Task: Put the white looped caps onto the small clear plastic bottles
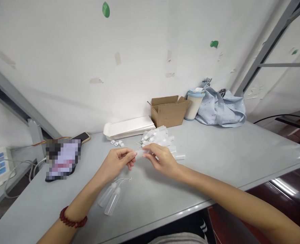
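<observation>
Between my two hands, above the middle of the table, is a small translucent bottle (140, 153). My left hand (118, 162) pinches its left end with thumb and fingers. The other end is held by the closed fingers of my right hand (162, 159), which hides part of it. Just behind my right hand lies a pile of similar clear bottles (161, 135). Two more bottles with thin tubes (112, 201) lie on the table in front of my left hand. Several small white caps (117, 143) rest behind my left hand.
White flat cartons (129, 127) and an open cardboard box (170, 113) stand along the wall. Right of them are a lidded cup (194, 105) and a light blue cloth bag (219, 108). A phone (84, 137) and a blurred dark-edged item (65, 159) lie at the left.
</observation>
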The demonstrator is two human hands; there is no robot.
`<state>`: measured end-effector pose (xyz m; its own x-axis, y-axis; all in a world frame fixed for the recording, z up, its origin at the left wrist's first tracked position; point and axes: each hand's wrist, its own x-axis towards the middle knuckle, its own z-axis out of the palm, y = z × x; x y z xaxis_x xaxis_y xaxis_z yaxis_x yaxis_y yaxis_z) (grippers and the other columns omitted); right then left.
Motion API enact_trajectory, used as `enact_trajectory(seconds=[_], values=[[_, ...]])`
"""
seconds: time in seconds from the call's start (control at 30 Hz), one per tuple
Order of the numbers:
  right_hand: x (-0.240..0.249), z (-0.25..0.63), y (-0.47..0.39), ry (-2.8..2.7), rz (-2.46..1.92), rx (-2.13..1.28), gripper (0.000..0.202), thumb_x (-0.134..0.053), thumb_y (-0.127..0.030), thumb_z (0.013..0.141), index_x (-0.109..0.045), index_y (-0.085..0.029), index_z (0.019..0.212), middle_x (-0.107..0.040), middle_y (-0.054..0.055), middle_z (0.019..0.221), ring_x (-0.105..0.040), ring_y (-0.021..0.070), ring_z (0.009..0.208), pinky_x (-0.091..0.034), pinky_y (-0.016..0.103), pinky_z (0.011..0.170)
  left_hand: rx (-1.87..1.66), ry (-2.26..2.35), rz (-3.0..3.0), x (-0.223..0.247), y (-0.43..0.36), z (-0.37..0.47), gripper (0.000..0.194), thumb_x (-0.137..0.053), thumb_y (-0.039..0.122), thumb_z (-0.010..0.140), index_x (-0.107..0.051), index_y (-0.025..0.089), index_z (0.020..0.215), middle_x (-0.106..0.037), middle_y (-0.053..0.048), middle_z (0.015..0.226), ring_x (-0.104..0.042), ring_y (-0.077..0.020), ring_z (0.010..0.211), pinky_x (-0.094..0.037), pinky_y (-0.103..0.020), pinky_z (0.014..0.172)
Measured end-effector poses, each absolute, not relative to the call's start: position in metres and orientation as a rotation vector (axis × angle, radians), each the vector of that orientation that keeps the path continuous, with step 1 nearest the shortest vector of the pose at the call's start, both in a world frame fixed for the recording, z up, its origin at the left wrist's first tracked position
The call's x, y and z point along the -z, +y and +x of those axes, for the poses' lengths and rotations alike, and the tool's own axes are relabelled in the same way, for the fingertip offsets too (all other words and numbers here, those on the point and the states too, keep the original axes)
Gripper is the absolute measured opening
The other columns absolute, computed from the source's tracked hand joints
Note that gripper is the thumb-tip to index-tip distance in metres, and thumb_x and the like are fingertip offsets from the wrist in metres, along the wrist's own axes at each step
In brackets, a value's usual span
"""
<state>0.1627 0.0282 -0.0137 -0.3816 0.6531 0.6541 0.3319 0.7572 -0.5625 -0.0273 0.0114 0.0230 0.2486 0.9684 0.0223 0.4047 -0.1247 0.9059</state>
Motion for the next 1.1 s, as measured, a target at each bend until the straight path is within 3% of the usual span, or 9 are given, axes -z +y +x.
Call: enact_trajectory(seconds=[0.17, 0.27, 0.4, 0.5, 0.6, 0.9, 1.0, 1.1], values=[[0.005, 0.164, 0.029, -1.918, -0.894, -0.904, 0.020, -0.048, -0.025, 0.089, -0.062, -0.014, 0.082, -0.058, 0.000, 0.061, -0.051, 0.0093, 0.050, -0.041, 0.021, 0.053, -0.971, 1.275, 1.831, -0.024, 0.007, -0.021, 0.018, -0.063, 0.034, 0.075, -0.069, 0.017, 0.080, -0.067, -0.002, 0.075, -0.055, -0.0118, 0.057, -0.049, -0.023, 0.056], [0.002, 0.164, 0.029, -1.830, -0.918, -1.054, 0.019, -0.049, -0.026, 0.089, -0.062, -0.013, 0.082, -0.054, -0.002, 0.055, -0.047, 0.0077, 0.046, -0.039, 0.020, 0.049, -1.041, 1.270, 1.843, -0.025, 0.006, -0.020, 0.019, -0.066, 0.032, 0.072, -0.071, 0.017, 0.083, -0.069, -0.004, 0.084, -0.058, -0.0139, 0.063, -0.051, -0.024, 0.057], [0.002, 0.161, 0.025, -1.803, -0.893, -1.034, 0.018, -0.051, -0.028, 0.087, -0.063, -0.014, 0.087, -0.057, -0.001, 0.060, -0.048, 0.0078, 0.047, -0.039, 0.020, 0.049, -0.967, 1.278, 1.725, -0.025, 0.009, -0.025, 0.026, -0.065, 0.038, 0.074, -0.071, 0.016, 0.086, -0.070, -0.004, 0.075, -0.062, -0.0155, 0.060, -0.053, -0.028, 0.061], [0.003, 0.160, 0.023, -1.827, -0.893, -0.927, 0.017, -0.052, -0.028, 0.087, -0.062, -0.014, 0.089, -0.060, 0.001, 0.066, -0.049, 0.0082, 0.050, -0.039, 0.020, 0.049, -0.816, 1.226, 1.683, -0.024, 0.011, -0.028, 0.034, -0.056, 0.045, 0.081, -0.069, 0.014, 0.072, -0.066, -0.003, 0.059, -0.061, -0.0153, 0.054, -0.052, -0.027, 0.058], [0.001, 0.161, 0.023, -1.863, -0.886, -0.906, 0.016, -0.051, -0.025, 0.087, -0.062, -0.014, 0.085, -0.060, 0.000, 0.065, -0.046, 0.0070, 0.048, -0.038, 0.019, 0.048, -0.807, 1.249, 1.783, -0.025, 0.010, -0.027, 0.031, -0.056, 0.041, 0.082, -0.068, 0.015, 0.070, -0.064, -0.001, 0.056, -0.059, -0.0136, 0.053, -0.049, -0.025, 0.056], [-0.007, 0.166, 0.031, -1.755, -0.874, -1.533, 0.033, -0.043, -0.042, 0.091, -0.046, -0.017, 0.070, -0.045, -0.006, 0.052, -0.038, 0.0054, 0.033, -0.027, 0.018, 0.033, -0.904, 1.211, 1.898, -0.026, 0.005, -0.024, 0.018, -0.061, 0.031, 0.078, -0.070, 0.016, 0.077, -0.064, 0.000, 0.060, -0.058, -0.0130, 0.055, -0.048, -0.023, 0.058], [-0.003, 0.166, 0.031, -1.883, -0.875, -1.271, 0.029, -0.051, -0.044, 0.087, -0.052, -0.016, 0.086, -0.050, -0.005, 0.057, -0.045, 0.0073, 0.042, -0.035, 0.019, 0.042, -0.926, 1.245, 1.828, -0.026, 0.007, -0.025, 0.019, -0.063, 0.034, 0.076, -0.069, 0.016, 0.079, -0.064, 0.000, 0.059, -0.059, -0.0140, 0.056, -0.050, -0.024, 0.059], [0.005, 0.165, 0.032, -2.101, -0.840, -0.624, 0.027, -0.057, -0.039, 0.086, -0.054, -0.015, 0.098, -0.060, 0.004, 0.078, -0.054, 0.0121, 0.061, -0.043, 0.023, 0.055, -0.934, 1.216, 1.801, -0.026, 0.008, -0.026, 0.025, -0.059, 0.038, 0.080, -0.067, 0.016, 0.073, -0.063, -0.001, 0.061, -0.059, -0.0145, 0.059, -0.051, -0.026, 0.061]])
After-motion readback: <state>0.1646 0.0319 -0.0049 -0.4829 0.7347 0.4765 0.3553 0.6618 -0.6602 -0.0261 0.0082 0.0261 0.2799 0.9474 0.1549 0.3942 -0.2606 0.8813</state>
